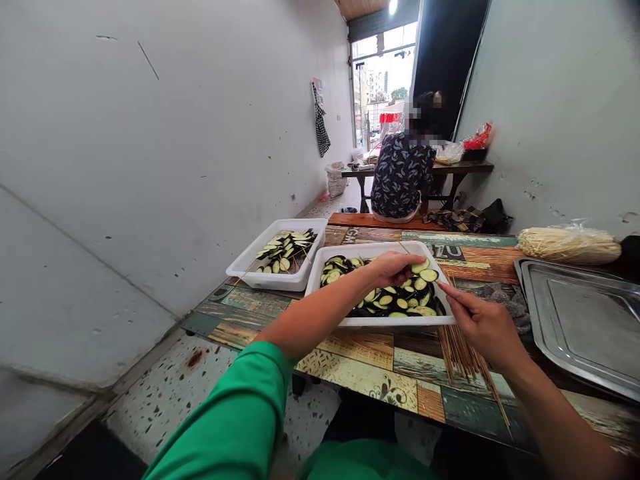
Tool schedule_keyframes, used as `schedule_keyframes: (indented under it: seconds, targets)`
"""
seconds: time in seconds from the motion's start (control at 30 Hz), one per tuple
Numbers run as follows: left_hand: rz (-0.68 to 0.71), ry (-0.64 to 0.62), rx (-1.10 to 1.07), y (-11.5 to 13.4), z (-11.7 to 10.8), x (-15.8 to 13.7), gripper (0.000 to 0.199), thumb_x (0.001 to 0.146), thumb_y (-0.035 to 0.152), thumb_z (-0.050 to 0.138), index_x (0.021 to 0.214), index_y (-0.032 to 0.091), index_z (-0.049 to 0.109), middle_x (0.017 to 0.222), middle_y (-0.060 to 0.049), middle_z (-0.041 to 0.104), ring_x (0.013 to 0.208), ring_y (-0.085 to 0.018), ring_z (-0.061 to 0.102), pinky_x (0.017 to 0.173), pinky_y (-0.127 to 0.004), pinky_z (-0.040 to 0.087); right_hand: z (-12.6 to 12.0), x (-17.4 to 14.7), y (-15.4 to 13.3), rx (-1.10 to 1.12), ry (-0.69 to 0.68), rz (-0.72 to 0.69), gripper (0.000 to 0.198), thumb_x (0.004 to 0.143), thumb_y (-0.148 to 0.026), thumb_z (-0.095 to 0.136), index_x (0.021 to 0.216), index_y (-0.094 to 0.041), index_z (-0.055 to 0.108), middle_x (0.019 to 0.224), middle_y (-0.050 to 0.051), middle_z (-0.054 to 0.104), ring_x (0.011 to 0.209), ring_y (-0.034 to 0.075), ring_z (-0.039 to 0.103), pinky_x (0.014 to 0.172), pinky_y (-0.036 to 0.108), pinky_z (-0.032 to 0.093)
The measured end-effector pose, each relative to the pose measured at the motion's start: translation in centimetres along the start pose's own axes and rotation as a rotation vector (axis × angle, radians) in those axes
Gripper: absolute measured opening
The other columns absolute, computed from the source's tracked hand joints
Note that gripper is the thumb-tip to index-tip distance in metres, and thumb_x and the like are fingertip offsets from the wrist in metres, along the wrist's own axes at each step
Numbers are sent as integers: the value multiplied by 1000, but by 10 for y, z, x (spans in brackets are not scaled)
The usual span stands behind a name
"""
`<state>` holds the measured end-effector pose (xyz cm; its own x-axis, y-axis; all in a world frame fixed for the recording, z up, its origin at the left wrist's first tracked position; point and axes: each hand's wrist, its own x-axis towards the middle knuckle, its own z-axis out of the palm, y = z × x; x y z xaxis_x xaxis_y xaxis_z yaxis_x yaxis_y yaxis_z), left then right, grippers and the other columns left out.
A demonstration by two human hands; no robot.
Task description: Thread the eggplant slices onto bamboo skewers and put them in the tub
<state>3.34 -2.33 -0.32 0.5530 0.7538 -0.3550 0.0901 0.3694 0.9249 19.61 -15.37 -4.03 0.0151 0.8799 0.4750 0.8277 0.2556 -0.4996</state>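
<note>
Pale eggplant slices (429,275) pinched by the left hand (395,268), apparently to steady them on the wooden skewer (404,248) gripped by the right hand (479,325).

The single view looks from head height at the near edge of the table (405,360), facing forward and down along it in a wide sweep; the left hand (393,268) and right hand (481,328) are close below, the person (400,175) and bright window (377,87) well beyond, pale walls (150,140) flanking both sides
</note>
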Motion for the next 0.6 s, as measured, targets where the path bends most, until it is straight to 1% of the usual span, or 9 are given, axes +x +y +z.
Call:
schedule_keyframes:
  seconds: [0.13, 0.2, 0.3, 0.4, 0.47, 0.53, 0.6]
  targets:
    - [-7, 31, 20, 0, 0, 1, 29, 73, 31, 68, 60, 14, 49, 47, 3, 44, 37, -2, 30, 35, -17, 14, 5, -3, 1, -225, 63, -101, 38, 89, -29, 44, 116, -22, 68, 87, 7, 76, 58, 17, 68, 48, 25, 41]
    - [-30, 20, 35, 0, 0, 2, 32, 74, 36, 68, 60, 15, 48, 47, 3, 44, 37, -3, 30, 36, -17, 14, 7, -4, 2, -298, 82, -152, 37, 89, -27, 43, 118, -22, 67, 89, 6, 76, 61, 17, 69, 49, 24, 39]
    - [20, 0, 117, -1, -1, -1, 39, 70, 45, 70, 59, 16, 47, 46, 4, 42, 39, -3, 29, 38, -19, 14, 7, -5, 3, -392, 109, -198, 38, 90, -25, 44, 122, -22, 64, 93, 5, 75, 66, 18, 70, 47, 25, 36]
    - [118, -108, 217, -2, 0, -5, 43, 56, 45, 80, 59, 15, 50, 50, 4, 46, 41, -3, 32, 40, -20, 16, 7, -4, 5, -439, 125, -191, 38, 90, -24, 44, 124, -23, 63, 93, 4, 75, 64, 18, 69, 45, 25, 34]
    - [162, -189, 233, -3, 1, -8, 43, 50, 42, 83, 62, 13, 53, 54, 3, 51, 43, -2, 33, 42, -20, 17, 7, -2, 6, -427, 124, -164, 38, 91, -26, 44, 124, -23, 63, 90, 4, 76, 61, 18, 69, 45, 25, 34]
    - [187, -204, 231, -4, 2, -9, 43, 49, 42, 83, 64, 12, 55, 55, 2, 54, 42, -2, 33, 42, -20, 17, 6, -1, 6, -400, 120, -135, 38, 90, -27, 44, 123, -24, 64, 90, 4, 76, 59, 17, 68, 45, 25, 36]
    - [187, -185, 232, -5, 1, -8, 42, 51, 41, 82, 64, 11, 56, 55, 1, 55, 42, -1, 32, 42, -19, 17, 6, -1, 6, -377, 116, -113, 38, 90, -27, 44, 121, -24, 65, 89, 5, 76, 58, 18, 68, 46, 25, 38]
